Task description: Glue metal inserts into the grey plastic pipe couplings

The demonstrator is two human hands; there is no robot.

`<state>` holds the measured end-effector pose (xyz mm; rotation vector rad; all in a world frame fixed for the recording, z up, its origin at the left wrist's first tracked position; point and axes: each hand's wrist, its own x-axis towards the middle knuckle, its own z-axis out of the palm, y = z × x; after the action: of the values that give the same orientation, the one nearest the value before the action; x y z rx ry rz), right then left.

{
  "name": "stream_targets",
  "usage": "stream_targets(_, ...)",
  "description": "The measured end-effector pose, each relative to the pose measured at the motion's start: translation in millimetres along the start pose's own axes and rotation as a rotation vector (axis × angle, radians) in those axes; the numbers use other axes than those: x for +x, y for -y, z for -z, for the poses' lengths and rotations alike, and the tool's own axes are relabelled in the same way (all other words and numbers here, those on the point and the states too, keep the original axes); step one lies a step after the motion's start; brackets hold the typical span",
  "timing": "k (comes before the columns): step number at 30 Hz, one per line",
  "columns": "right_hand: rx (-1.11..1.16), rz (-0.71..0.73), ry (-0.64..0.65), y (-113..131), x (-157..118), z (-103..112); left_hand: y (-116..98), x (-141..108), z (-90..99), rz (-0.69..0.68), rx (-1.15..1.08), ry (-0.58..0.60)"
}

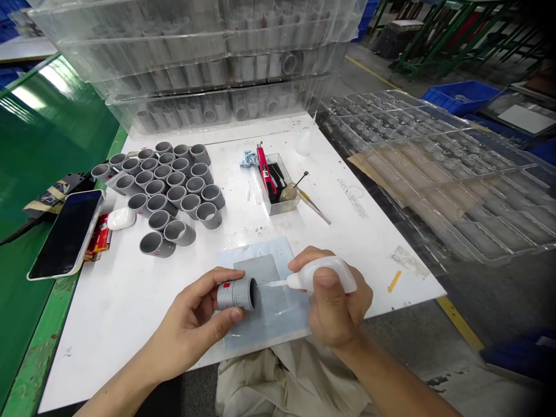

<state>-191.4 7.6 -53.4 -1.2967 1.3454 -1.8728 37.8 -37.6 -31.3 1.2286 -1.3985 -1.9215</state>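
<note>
My left hand (202, 321) holds a grey plastic ring (234, 294) on its side, its open end facing right. The ring has a small red mark and printed lines. In my right hand (336, 307) is a white squeeze bottle (328, 274), its thin nozzle pointing left, close to the ring's opening. Both are above a light blue sheet (289, 321) with a grey rectangle on it. Several more grey rings (177, 194) stand grouped on the white table (117, 324) at the left.
A clear box (284, 207) holds a red cutter (264, 168), with tweezers (316, 208) beside it. At the left lie a phone (67, 234) and a white case (121, 219). Stacked clear bins (174, 75) rise behind; clear trays (447, 174) lie at the right.
</note>
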Motion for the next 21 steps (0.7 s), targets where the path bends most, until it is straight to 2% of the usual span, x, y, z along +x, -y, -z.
stream_targets(9, -0.007, -0.003, -0.013, 0.2, 0.1, -0.5, -0.4, 0.0, -1.9, -0.002, -0.065, 0.008)
stream_targets(21, 0.053, -0.038, 0.058, 0.1, 0.2, 2.3, 0.6, 0.8, -1.2, -0.023, -0.058, 0.000)
